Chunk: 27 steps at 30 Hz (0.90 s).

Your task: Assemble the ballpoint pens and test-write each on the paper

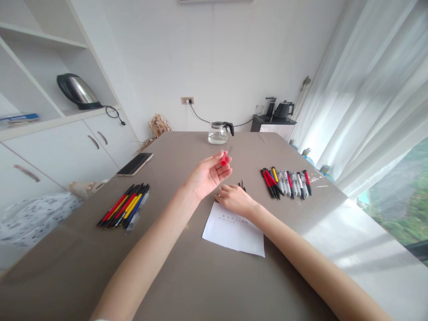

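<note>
My left hand (210, 176) is raised above the table, thumb and fingers pinching a short red pen barrel (224, 159). The round end of this red tube points toward me. Below and to the right, my right hand (236, 199) lies low, palm down, at the top edge of a white sheet of paper (234, 236) with handwritten lines. Its fingers are curled, and whatever lies under them is hidden. Just beyond the right hand are small black pen parts (243, 185), partly covered by it.
To the left lies a bundle of coloured pens (125, 206), with a phone (135, 164) behind it. Clear and coloured pens (289, 183) form a row at right. A glass pot (218, 133) with clear liquid stands at the table's far end. White curtains (364, 89) hang at right.
</note>
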### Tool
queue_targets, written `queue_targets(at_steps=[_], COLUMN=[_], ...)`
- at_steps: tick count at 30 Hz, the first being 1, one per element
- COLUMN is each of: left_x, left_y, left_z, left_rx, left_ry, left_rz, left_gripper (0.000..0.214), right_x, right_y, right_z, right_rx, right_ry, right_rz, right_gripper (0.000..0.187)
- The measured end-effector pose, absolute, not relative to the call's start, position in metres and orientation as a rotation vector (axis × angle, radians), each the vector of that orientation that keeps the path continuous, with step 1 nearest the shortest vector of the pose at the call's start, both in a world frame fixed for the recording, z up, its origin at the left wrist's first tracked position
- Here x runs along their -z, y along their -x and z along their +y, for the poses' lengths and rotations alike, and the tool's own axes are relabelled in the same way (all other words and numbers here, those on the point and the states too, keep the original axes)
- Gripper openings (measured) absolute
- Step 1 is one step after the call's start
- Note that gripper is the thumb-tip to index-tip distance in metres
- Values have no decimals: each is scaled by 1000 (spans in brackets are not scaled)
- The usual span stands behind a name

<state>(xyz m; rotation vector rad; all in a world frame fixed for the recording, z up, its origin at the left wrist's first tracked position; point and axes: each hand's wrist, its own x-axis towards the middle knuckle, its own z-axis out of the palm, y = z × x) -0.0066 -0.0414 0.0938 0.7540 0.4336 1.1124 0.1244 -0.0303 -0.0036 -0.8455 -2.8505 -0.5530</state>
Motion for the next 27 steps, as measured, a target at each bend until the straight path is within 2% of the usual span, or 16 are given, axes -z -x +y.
queue_targets(at_steps=[8,27], left_x=[-97,-104], left_y=[3,-3], left_z=[-45,-57], left_rx=[-1138,-1169], left_ry=[-816,-944], left_rz=[493,474], left_gripper=[9,14], right_x=[6,7], right_y=[-125,-126], right_z=[-29,-27], right_rx=[671,698], right_ry=[753,725], right_rz=[-2865,-2892], right_gripper=[29,25])
